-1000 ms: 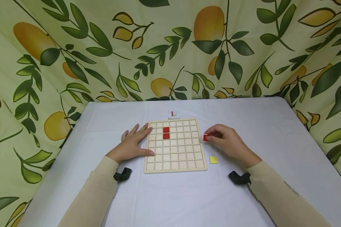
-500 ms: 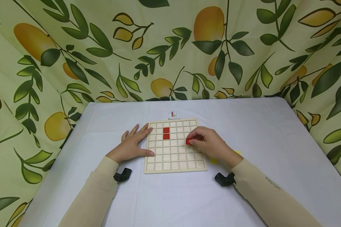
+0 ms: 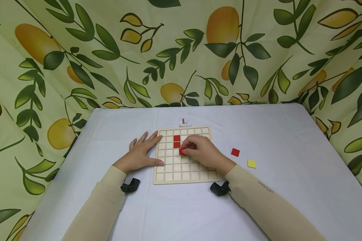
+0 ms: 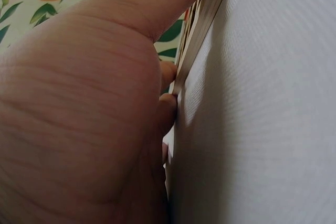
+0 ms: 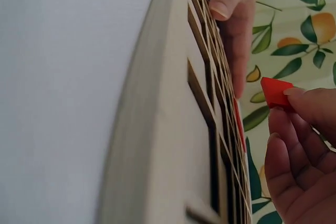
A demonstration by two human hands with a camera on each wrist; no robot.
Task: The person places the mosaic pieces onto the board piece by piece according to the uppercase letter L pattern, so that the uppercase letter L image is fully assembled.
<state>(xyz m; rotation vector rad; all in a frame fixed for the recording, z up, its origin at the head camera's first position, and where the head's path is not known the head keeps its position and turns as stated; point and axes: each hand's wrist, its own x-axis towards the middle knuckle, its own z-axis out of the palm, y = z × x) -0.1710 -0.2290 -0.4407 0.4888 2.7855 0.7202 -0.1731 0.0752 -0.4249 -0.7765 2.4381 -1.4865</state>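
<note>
Between thumb and fingers my right hand [image 3: 203, 150] pinches a small red square tile [image 3: 182, 152] over the wooden grid board [image 3: 185, 181]. In the right wrist view the same tile [image 5: 274, 92] stands out from the fingertips, apart from the board's surface. Two more red tiles [image 3: 176, 141] lie in neighbouring cells of one column, just up and left of the held one. My left hand [image 3: 140, 152] lies spread along the board's left edge, with thumb and fingertips on the frame. In the left wrist view, the palm [image 4: 79, 108] fills much of the picture beside the board's side.
Right of the board, a loose red tile [image 3: 235, 152] and a yellow tile [image 3: 251, 164] lie on the white tablecloth [image 3: 277, 134]. A small printed grid card [image 3: 185, 122] sits behind the board. A leaf-and-fruit patterned curtain [image 3: 181, 50] hangs behind the table.
My right hand has carried the red tile leftward from the board's right side to over its middle. A nearer yellow tile is now hidden by the right arm. The left hand stays put.
</note>
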